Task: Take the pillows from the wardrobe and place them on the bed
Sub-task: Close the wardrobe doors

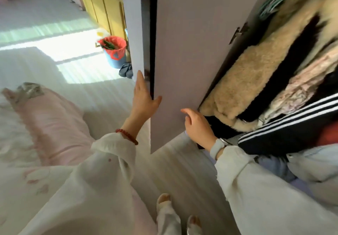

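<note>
The wardrobe door (192,52) stands swung open, pale lilac, in the middle of the view. My left hand (143,95) lies flat on its outer edge, fingers straight, thumb on the inner face. My right hand (197,127) hovers by the door's lower corner at the wardrobe opening, fingers loosely curled, holding nothing. Inside the wardrobe hang a beige fur coat (247,81) and a black jacket with white stripes (285,130). No pillow shows inside the wardrobe. The bed (22,161) with pink bedding lies at the left.
A blue bucket with a red bag (114,52) and dark slippers (125,70) sit on the pale floor behind the door. Yellow cabinets (102,4) line the far wall. My feet (164,202) stand between bed and wardrobe.
</note>
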`<state>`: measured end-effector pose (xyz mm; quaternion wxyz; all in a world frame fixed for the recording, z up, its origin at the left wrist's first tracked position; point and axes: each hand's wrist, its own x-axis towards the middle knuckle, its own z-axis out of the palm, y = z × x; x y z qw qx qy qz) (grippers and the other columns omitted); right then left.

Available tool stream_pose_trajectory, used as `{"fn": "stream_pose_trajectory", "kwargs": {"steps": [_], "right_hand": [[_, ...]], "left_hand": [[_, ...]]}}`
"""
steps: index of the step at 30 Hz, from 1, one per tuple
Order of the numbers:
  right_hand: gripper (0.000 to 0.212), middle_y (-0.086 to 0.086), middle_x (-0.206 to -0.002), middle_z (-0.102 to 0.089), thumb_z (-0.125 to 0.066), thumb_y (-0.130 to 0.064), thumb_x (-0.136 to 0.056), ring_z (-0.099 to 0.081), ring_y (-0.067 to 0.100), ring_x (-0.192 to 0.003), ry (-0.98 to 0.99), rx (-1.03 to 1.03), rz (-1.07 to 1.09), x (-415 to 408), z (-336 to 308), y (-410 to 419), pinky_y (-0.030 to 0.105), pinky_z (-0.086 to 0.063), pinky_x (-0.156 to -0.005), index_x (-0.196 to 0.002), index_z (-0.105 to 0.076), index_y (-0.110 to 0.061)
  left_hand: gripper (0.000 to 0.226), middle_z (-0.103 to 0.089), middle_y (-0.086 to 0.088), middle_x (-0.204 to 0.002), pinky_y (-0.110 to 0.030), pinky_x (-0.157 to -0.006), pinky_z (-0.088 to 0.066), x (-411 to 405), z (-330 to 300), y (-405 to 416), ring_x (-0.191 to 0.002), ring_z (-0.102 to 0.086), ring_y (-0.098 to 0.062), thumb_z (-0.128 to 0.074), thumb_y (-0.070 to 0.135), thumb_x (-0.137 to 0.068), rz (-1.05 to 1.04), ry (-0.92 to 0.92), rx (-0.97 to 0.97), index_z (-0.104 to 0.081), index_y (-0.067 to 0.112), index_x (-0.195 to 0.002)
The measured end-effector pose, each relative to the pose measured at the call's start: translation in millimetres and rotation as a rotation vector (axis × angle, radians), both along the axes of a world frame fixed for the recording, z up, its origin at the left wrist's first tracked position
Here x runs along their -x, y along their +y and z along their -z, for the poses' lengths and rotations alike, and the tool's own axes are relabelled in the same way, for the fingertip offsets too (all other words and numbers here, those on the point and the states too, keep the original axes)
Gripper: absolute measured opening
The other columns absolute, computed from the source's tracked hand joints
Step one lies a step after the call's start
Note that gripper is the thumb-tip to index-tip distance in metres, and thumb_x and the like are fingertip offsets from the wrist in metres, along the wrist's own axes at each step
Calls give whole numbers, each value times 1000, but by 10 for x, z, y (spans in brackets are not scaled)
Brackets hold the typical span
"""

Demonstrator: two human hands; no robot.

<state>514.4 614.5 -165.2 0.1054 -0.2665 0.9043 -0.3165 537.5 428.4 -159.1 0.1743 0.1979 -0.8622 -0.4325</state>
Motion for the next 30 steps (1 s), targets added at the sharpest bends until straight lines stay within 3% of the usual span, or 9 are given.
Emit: {"fn": "stream_pose_trajectory", "kwargs": {"steps": [3,5,7,10,13,18,23,26,30], "right_hand": [[33,13,-128,-56,-37,-5,-93,-48,27,-120,18,42,77,70,-8,147,36,-42,-97,-123,-50,-7],[34,12,-128,-55,-37,-5,-93,-48,26,-120,7,79,98,58,-5,205,35,-43,-98,-124,-50,-9],[34,11,-129,-55,-38,-5,-93,-48,24,-121,15,118,104,32,-7,251,29,-40,-98,-125,-49,-9],[36,10,-128,-55,-38,-2,-92,-49,23,-120,54,182,120,-39,-31,389,23,-36,-96,-127,-48,-9],[40,11,-126,-56,-38,1,-91,-52,21,-117,104,284,166,-159,-69,644,24,-39,-94,-129,-46,-11],[47,1,-132,-48,-36,-5,-93,-52,14,-117,246,472,208,-366,-217,1180,28,-45,-97,-136,-33,-23],[51,-1,-141,-32,-36,-12,-93,-48,17,-122,407,557,308,-313,-415,1796,37,-49,-98,-139,-21,-28],[56,-5,-147,-19,-37,-5,-93,-27,19,-138,343,435,423,-79,-496,2219,47,-35,-110,-141,-16,-25],[56,2,-154,-17,-34,1,-93,-15,11,-141,239,304,518,333,-632,2645,24,-16,-115,-143,-17,-16]], "left_hand": [[88,-30,-13,-144,-47,-107,-36,233,-68,57,-131,-35,-26,-69,6,-75,-31,110,-182,-12,12,-141],[66,-42,-3,-121,-43,-94,-48,186,-48,92,-103,-50,-6,-65,0,-75,-55,185,-194,-30,27,-124],[56,-46,1,-112,-33,-83,-51,88,-5,147,-88,-50,11,-63,-2,-75,-40,213,-166,-35,21,-117],[64,-52,-4,-124,-29,-93,-46,-105,43,365,-106,-52,-5,-61,-3,-75,23,219,-143,-33,8,-131],[68,-47,-7,-137,-30,-103,-39,-338,91,704,-124,-46,-18,-56,-3,-77,179,222,-91,-29,12,-138],[73,-40,-8,-144,-39,-99,-44,-480,115,1373,-124,-46,-25,-52,11,-82,479,196,92,-14,25,-143],[84,3,5,-154,-36,-110,-20,-92,93,2189,-143,-3,-15,-54,21,-84,774,139,290,4,25,-144],[92,19,5,-150,-46,-112,-16,324,18,2699,-140,15,-20,-54,26,-83,882,90,417,19,30,-138],[101,26,4,-150,-52,-114,-17,822,-53,3237,-140,19,-25,-56,27,-83,890,-37,521,33,34,-131]]}}
